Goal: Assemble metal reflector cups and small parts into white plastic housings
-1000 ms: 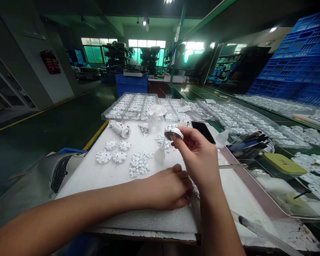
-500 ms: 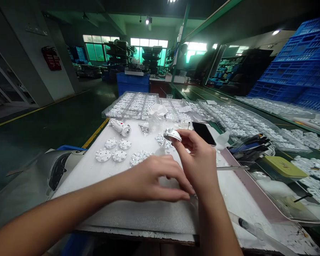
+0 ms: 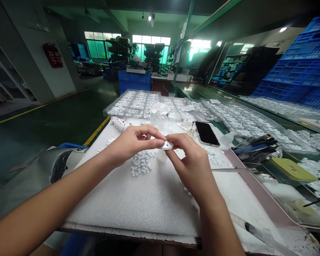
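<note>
A small white round part (image 3: 166, 145) is held up over the foam-covered table (image 3: 138, 202). My right hand (image 3: 189, 151) grips its right side between thumb and fingers. From the left, my left hand (image 3: 134, 142) pinches at its near left edge, thumb and fingertips together; whether a tiny piece is between them is too small to tell. Below and left of the hands lies a pile of small white pieces (image 3: 141, 163). A white cylindrical assembly (image 3: 119, 123) rests behind my left hand, which partly covers the round parts (image 3: 110, 140) there.
A phone (image 3: 207, 133) lies behind my right hand. Clear trays (image 3: 134, 103) of white parts line the table's far side. At the right are a pink-edged tray (image 3: 261, 192), tools (image 3: 253, 146), a yellow box (image 3: 293, 169) and a clear tube (image 3: 266, 236).
My left hand has moved up from below and its fingers have closed at the round part. The part is now tilted differently in my right hand. The view has shifted slightly.
</note>
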`<state>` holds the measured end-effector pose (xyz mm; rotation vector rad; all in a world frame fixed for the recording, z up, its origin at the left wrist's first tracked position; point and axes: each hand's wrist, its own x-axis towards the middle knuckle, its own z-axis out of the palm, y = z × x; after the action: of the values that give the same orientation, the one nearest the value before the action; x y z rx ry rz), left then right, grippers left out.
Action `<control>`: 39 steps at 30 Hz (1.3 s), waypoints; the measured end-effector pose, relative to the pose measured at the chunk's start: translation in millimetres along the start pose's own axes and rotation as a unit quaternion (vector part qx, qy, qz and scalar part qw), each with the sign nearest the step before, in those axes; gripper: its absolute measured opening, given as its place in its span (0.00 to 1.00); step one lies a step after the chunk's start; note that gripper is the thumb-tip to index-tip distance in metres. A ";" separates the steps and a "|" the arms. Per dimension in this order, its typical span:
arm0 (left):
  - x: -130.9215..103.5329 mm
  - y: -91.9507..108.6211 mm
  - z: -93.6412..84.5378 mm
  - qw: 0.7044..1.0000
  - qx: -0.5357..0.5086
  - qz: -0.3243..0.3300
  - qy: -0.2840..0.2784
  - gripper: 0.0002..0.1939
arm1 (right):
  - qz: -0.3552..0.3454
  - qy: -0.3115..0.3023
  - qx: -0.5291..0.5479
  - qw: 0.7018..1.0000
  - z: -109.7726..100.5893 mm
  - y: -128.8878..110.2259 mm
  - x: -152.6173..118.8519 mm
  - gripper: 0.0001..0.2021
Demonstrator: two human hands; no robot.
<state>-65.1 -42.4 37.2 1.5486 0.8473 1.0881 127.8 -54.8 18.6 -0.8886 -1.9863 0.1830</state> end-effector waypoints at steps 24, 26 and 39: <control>-8.0 -2.5 0.6 0.900 0.293 0.324 0.013 0.16 | 0.215 -0.071 0.321 0.920 -0.6 -5.5 3.4 0.10; -9.6 -2.6 3.9 0.915 0.282 0.283 0.050 0.13 | 0.229 -0.078 0.352 0.904 -1.5 -7.3 4.7 0.12; 5.8 0.1 -8.0 0.973 -0.086 -0.122 0.175 0.03 | 0.275 -0.059 -0.051 0.958 22.1 25.8 -2.3 0.21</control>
<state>-70.6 -34.5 39.1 1.0911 1.1176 1.2338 124.2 -32.8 -7.2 -1.5179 -1.8217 0.4608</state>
